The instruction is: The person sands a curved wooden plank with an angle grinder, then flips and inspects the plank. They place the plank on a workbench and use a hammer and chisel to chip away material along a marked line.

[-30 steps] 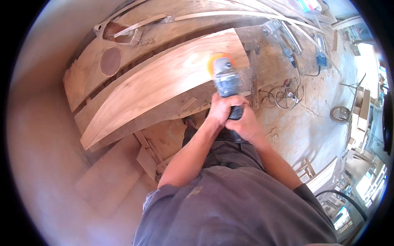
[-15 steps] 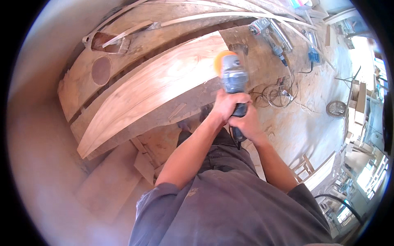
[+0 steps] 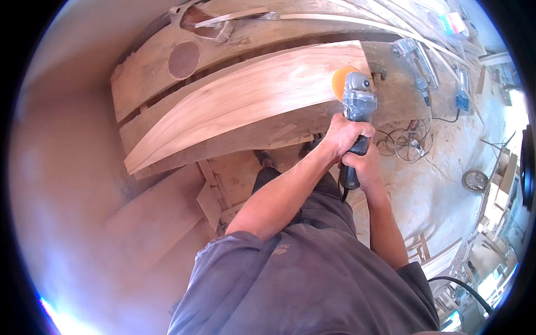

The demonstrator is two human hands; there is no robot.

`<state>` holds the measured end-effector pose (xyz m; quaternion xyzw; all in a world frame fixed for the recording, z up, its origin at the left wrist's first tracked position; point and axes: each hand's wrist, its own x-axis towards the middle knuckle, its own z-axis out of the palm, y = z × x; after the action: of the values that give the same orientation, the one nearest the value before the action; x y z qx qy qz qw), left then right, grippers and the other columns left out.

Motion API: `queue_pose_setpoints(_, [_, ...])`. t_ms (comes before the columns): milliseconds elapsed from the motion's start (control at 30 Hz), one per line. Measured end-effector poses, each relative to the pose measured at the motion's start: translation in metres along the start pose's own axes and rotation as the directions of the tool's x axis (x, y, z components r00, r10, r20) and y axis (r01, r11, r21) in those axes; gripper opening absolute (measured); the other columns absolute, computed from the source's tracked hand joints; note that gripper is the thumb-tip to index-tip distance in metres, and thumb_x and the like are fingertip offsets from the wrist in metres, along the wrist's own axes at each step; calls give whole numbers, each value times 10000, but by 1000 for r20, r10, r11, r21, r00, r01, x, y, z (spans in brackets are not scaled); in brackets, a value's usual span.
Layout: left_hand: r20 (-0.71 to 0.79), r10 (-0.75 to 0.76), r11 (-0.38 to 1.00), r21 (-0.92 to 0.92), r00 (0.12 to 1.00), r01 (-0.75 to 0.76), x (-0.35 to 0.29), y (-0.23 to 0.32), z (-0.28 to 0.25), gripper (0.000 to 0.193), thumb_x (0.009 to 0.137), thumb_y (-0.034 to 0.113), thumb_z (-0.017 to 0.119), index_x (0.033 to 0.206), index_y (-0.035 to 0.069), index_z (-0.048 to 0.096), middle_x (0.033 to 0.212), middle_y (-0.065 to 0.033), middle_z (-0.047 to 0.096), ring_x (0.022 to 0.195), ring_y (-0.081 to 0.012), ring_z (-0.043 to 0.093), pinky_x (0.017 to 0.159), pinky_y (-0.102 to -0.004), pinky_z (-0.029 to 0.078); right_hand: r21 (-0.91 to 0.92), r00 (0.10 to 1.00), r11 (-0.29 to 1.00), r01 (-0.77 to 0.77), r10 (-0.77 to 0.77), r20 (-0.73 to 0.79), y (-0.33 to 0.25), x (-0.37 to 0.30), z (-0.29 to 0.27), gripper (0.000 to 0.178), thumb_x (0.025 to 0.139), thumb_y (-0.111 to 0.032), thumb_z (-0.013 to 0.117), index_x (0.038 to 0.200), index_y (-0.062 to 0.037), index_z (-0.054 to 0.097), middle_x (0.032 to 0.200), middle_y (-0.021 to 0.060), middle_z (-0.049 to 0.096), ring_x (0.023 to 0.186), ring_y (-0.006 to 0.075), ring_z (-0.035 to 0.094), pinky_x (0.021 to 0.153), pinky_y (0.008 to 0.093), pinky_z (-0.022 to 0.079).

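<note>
Both my hands grip an angle grinder (image 3: 360, 100) with a yellow-orange disc (image 3: 340, 84). My left hand (image 3: 347, 135) is wrapped round its body behind the grey head. Lower down, my right hand (image 3: 365, 163) closes round the black rear handle, from which a cord hangs. The disc is over the right end of a pale, curved wooden board (image 3: 240, 92) that tapers to a point at the left; I cannot tell how firmly it touches. Underneath the board lies a rougher, dusty slab of wood (image 3: 223, 142).
A round brown disc (image 3: 184, 60) and a hollowed wooden piece (image 3: 204, 22) lie on the planks beyond the board. To the right are power tools (image 3: 416, 67), coiled cables (image 3: 405, 142) and a small wheel (image 3: 475, 181). Long thin wood strips (image 3: 335, 21) cross the far side.
The view has shifted, so the scene sits farther right. Relative to the board, the grinder's disc has moved a little left, in from the right end. Both hands keep their hold.
</note>
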<state>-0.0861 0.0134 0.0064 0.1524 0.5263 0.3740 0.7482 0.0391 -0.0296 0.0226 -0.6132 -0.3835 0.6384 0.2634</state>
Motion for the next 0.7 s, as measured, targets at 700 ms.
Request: queue_pose_setpoints(700, [-193, 209, 959, -153, 959, -239, -190, -22, -333, 264, 757, 168, 681, 890, -43, 768, 898, -138, 758, 838, -222, 713, 830, -341, 563, -381, 945, 922, 72, 59, 322, 70, -74, 334, 653, 644, -225, 808, 1179, 76, 588, 1005, 211, 731, 959, 310, 735, 855, 402, 571])
